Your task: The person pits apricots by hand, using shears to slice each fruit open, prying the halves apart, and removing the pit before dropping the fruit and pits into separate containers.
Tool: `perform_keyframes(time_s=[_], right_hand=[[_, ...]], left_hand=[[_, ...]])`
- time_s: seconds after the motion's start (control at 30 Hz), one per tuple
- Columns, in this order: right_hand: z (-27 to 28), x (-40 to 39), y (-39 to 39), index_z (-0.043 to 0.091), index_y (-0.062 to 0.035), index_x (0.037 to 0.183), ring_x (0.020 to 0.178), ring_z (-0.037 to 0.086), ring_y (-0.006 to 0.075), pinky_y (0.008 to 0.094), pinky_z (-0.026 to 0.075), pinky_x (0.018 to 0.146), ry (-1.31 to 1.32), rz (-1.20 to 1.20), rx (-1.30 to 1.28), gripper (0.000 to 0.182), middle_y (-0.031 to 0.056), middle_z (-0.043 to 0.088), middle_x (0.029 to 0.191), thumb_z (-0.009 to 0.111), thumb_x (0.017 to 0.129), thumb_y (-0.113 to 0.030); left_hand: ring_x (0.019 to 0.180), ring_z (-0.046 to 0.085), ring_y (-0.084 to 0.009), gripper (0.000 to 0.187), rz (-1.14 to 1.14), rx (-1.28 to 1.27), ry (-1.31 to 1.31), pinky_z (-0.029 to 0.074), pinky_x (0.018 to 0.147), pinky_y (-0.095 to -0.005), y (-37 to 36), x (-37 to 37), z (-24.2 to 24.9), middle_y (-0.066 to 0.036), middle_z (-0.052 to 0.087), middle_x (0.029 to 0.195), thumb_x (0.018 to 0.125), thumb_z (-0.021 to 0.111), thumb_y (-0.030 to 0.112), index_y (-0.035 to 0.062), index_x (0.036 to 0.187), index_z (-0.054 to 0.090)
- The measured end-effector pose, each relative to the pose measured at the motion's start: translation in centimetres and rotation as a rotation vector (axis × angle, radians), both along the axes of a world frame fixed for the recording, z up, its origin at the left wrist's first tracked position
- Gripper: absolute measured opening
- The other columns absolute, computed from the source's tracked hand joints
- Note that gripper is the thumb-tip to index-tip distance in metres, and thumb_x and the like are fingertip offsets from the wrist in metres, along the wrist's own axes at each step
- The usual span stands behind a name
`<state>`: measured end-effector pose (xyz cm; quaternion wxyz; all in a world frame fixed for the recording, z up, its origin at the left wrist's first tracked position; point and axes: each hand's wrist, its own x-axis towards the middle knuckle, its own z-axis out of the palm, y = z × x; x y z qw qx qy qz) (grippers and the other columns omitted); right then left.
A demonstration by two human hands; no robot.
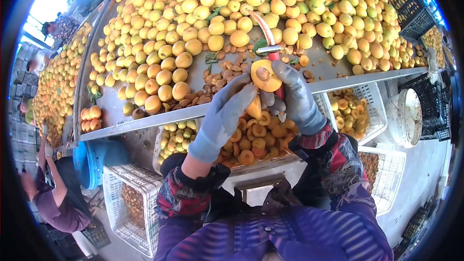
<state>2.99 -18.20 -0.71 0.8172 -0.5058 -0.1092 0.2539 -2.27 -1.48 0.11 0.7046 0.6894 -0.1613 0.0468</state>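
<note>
My gloved left hand (223, 116) is closed around an apricot half (254, 108), its fingertips beside a second half. That second apricot half (270, 84) faces up with the brown pit (264, 74) still in it, against the thumb of my gloved right hand (300, 97). A knife (274, 57) with a red handle, metal collar and curved blade rises from my right hand, the blade pointing away over the table. Part of its handle is hidden behind the fruit and fingers. Below both hands, a crate holds many halved apricots (246, 156).
Whole apricots (159, 63) are heaped across the metal table (145, 126), with loose pits (227, 75) near its front edge. White crates (130, 171), a blue bucket (88, 164) and a white bucket (410, 116) stand below. A co-worker (58, 195) is at the left.
</note>
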Motion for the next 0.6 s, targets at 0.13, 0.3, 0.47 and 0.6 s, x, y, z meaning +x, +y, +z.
perform_keyframes(time_s=[0.13, 0.3, 0.47, 0.6], right_hand=[[0.3, 0.0, 0.2, 0.058, -0.0036, 0.087, 0.036, 0.043, 0.0089, 0.0204, 0.031, 0.032, 0.138, 0.03, 0.098, 0.045, 0.0056, 0.057, 0.059, 0.048, 0.093, -0.047], [-0.7, -0.3, 0.7, 0.057, -0.0037, 0.096, 0.038, 0.044, 0.0092, 0.02, 0.033, 0.034, 0.026, 0.035, -0.039, 0.05, 0.006, 0.058, 0.062, 0.048, 0.092, -0.053], [0.9, -0.7, 1.6, 0.056, -0.0046, 0.102, 0.045, 0.047, 0.0052, 0.017, 0.035, 0.04, 0.012, -0.028, -0.108, 0.038, 0.0011, 0.058, 0.067, 0.057, 0.091, -0.041], [1.9, -1.5, 1.9, 0.055, -0.0034, 0.116, 0.052, 0.05, 0.0022, 0.016, 0.037, 0.043, -0.101, -0.107, -0.181, 0.034, -0.002, 0.058, 0.075, 0.062, 0.09, -0.025]], left_hand=[[0.095, 0.055, -0.0081, 0.04, 0.059, -0.34, 0.343, 0.045, 0.083, -0.0207, -0.6, 0.1, -0.5, -0.005, 0.059, 0.105, 0.092, 0.058, 0.012, -0.0039, 0.127, 0.049], [0.093, 0.058, -0.0088, 0.033, 0.12, -0.413, 0.343, 0.048, 0.081, -0.0222, 0.0, 1.1, -0.7, -0.006, 0.061, 0.104, 0.091, 0.06, 0.011, -0.0024, 0.121, 0.054], [0.09, 0.059, -0.0091, 0.02, 0.199, -0.418, 0.31, 0.049, 0.077, -0.0215, -0.4, 1.1, 0.1, -0.006, 0.062, 0.1, 0.093, 0.056, 0.01, -0.0012, 0.11, 0.056], [0.086, 0.059, -0.0081, 0.018, 0.191, -0.374, 0.251, 0.05, 0.075, -0.0217, -0.6, 1.2, -0.1, -0.005, 0.062, 0.097, 0.097, 0.051, 0.015, 0.0006, 0.107, 0.057]])
